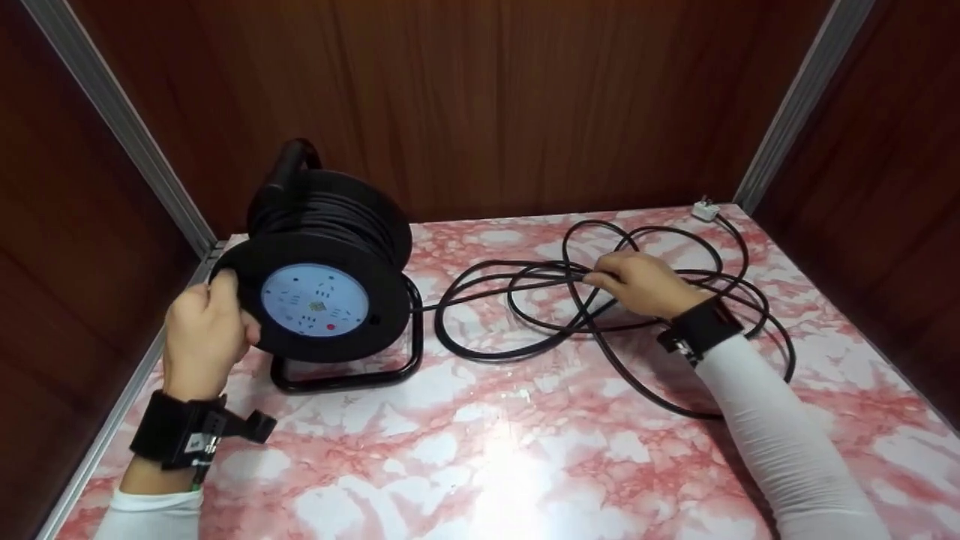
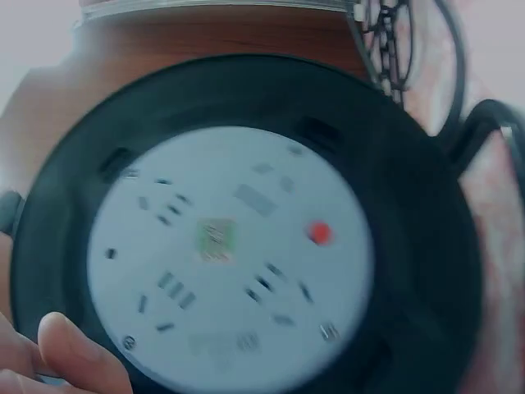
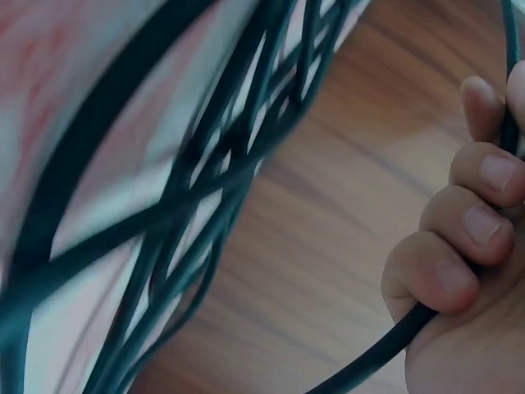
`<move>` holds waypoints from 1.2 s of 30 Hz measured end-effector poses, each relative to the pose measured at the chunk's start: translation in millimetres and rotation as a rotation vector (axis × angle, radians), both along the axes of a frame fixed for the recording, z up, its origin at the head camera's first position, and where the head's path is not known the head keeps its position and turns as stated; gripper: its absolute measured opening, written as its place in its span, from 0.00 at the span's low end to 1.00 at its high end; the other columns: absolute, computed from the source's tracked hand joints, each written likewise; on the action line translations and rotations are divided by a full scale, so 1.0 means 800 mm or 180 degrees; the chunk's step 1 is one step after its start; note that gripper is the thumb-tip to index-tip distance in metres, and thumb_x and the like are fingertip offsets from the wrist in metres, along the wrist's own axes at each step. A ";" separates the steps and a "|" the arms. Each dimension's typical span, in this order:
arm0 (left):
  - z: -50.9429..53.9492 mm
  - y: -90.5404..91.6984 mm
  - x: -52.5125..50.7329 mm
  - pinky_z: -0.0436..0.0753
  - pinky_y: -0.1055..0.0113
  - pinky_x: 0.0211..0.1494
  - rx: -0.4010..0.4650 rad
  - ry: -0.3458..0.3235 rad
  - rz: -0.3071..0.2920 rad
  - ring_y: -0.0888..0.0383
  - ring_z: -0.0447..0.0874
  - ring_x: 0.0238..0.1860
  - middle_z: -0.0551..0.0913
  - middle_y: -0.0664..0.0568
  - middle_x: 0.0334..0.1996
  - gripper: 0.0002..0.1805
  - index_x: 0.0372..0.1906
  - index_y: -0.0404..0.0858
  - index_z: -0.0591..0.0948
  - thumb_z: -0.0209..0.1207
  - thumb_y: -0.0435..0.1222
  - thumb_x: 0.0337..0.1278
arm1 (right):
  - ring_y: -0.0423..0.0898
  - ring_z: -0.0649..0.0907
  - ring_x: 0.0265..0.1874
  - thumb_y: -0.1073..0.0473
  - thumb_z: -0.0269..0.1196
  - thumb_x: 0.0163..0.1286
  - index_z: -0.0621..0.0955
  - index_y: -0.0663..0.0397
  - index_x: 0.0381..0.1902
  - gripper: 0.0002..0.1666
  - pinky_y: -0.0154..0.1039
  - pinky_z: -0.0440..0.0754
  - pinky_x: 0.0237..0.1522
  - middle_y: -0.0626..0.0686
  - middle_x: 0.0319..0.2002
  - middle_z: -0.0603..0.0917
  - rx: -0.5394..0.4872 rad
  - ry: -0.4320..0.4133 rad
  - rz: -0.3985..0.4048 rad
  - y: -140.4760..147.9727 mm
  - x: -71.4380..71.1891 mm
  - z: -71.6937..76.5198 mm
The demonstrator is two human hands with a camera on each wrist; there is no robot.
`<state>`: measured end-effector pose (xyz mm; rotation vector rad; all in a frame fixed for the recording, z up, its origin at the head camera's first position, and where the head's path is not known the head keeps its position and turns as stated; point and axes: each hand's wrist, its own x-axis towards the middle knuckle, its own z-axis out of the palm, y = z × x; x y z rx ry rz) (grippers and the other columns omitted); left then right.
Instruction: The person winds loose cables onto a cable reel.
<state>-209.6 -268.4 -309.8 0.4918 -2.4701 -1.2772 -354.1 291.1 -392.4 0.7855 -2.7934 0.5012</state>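
On the left of the head view stands a black cable reel [image 1: 388, 296] with a pale blue socket panel [image 1: 315, 300]. My left hand [image 1: 201, 330] grips the reel near its left rim, fingers curled; what lies inside the grip is hidden. In the left wrist view the thumb [image 2: 78, 353] shows in front of the rim at lower left. A black cable [image 1: 487, 296] runs from the reel to my right hand [image 1: 641, 285], which holds it above the loose loops. The right wrist view shows curled fingers [image 3: 451, 275] around the cable [image 3: 369, 357].
Loose cable loops [image 1: 517, 352] spread over the right half of the marbled pink and white table [image 1: 420, 465]. A white plug [image 1: 705, 210] lies near the back right corner. Brown wood panels [image 1: 487, 112] stand at the back and both sides.
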 end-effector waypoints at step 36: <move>-0.028 0.144 -0.027 0.73 0.35 0.29 -0.1384 0.1575 -0.0076 0.26 0.80 0.23 0.78 0.33 0.18 0.27 0.26 0.35 0.72 0.50 0.50 0.81 | 0.48 0.87 0.39 0.48 0.58 0.86 0.80 0.47 0.39 0.14 0.49 0.86 0.49 0.49 0.36 0.84 0.0174 0.0110 0.0806 -0.112 0.001 -0.029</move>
